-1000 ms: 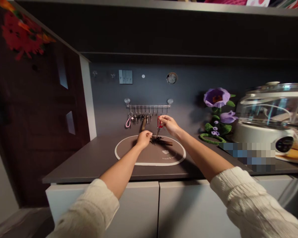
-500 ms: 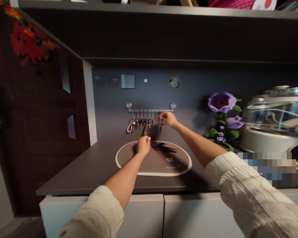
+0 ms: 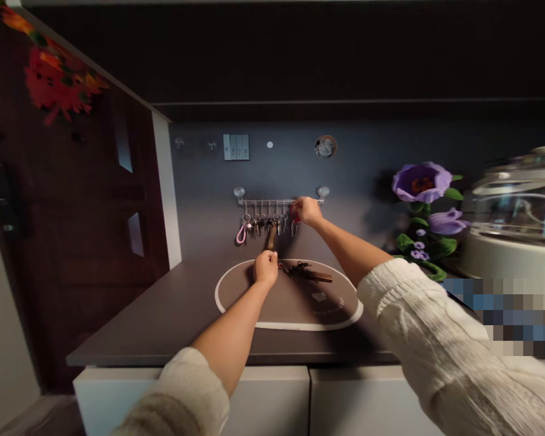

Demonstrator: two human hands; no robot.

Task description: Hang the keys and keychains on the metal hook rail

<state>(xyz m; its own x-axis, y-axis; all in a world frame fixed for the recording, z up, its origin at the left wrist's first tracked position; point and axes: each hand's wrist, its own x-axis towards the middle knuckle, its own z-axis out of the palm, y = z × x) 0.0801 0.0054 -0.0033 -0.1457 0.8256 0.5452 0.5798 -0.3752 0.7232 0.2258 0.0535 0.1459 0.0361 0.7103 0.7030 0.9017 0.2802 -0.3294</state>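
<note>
A metal hook rail [image 3: 272, 201] on the grey wall carries several key bunches, one with a pink loop [image 3: 241, 233]. My right hand [image 3: 307, 211] is raised to the rail's right part, fingers pinched on a key bunch with a red strap [image 3: 294, 219]. My left hand [image 3: 266, 267] rests closed on the oval brown mat [image 3: 336, 310], at the left end of a dark pile of keys [image 3: 305, 272] lying there. Whether its fingers hold a key from the pile is hidden.
The mat lies on a dark counter [image 3: 163, 309] above white cabinet doors. A purple crocheted flower [image 3: 421, 181] stands at the right, beside a glass-lidded appliance [image 3: 513, 212]. A dark door [image 3: 63, 218] with a red ornament is at the left. Wall switches [image 3: 236, 147] sit above the rail.
My right hand has lifted the red-strap keys from over the mat up to the rail. My left hand has stayed closed by the key pile.
</note>
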